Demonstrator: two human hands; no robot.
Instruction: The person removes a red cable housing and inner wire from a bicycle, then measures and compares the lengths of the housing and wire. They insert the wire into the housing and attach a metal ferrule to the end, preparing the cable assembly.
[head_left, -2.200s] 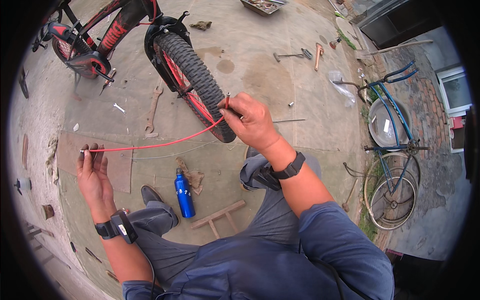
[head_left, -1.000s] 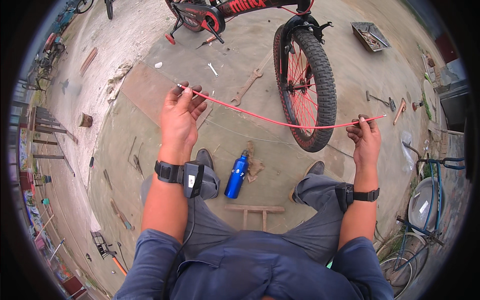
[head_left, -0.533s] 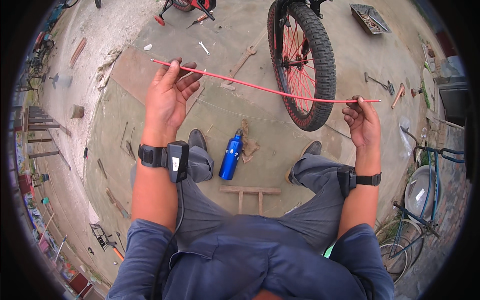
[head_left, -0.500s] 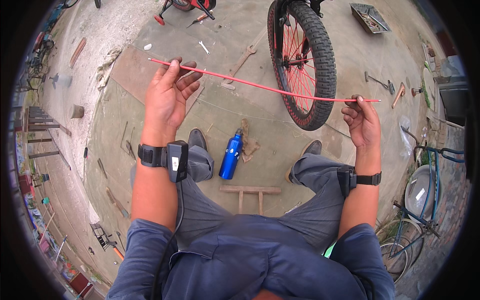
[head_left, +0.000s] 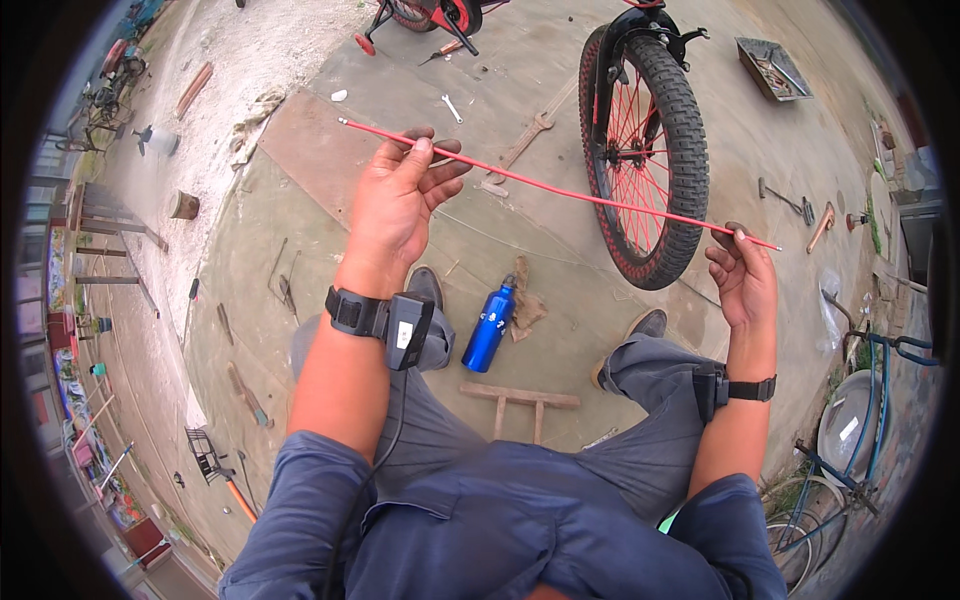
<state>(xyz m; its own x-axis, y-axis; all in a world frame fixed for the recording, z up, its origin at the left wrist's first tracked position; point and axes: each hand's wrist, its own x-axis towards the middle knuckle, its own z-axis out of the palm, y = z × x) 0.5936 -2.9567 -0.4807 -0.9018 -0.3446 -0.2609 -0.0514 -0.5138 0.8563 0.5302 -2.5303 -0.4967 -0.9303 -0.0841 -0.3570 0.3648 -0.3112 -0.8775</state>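
**A:** What has just changed?

**B:** The red cable (head_left: 560,188), thin and capped with a pale tip at each end, is nearly straight. Moments ago it sagged, with the right-hand end turned upright beside the bicycle's front wheel (head_left: 690,160). Now it hangs in the air between two bare hands, sloping down from left to right and crossing in front of that wheel in the view.

**A:** How are the fingers set?

**B:** The left hand (head_left: 392,210) pinches the cable between thumb and forefinger, its other fingers loosely spread. Its grip sits farther in from the end than a second ago, so a longer piece juts out past it. The right hand (head_left: 750,280) pinches close to the other end, thumb against forefinger, remaining fingers curled, with a short piece poking beyond.

**A:** What does that mean for the work?

**B:** My judgement: the cable is stretched to show its whole length, both tips free of the fingers.

**A:** What else is around?

**B:** A large rusty wrench (head_left: 522,145) lies beyond the cable. Nearer the person, a blue bottle (head_left: 488,335) is on the ground (head_left: 590,310) beside a brown rag (head_left: 530,312).
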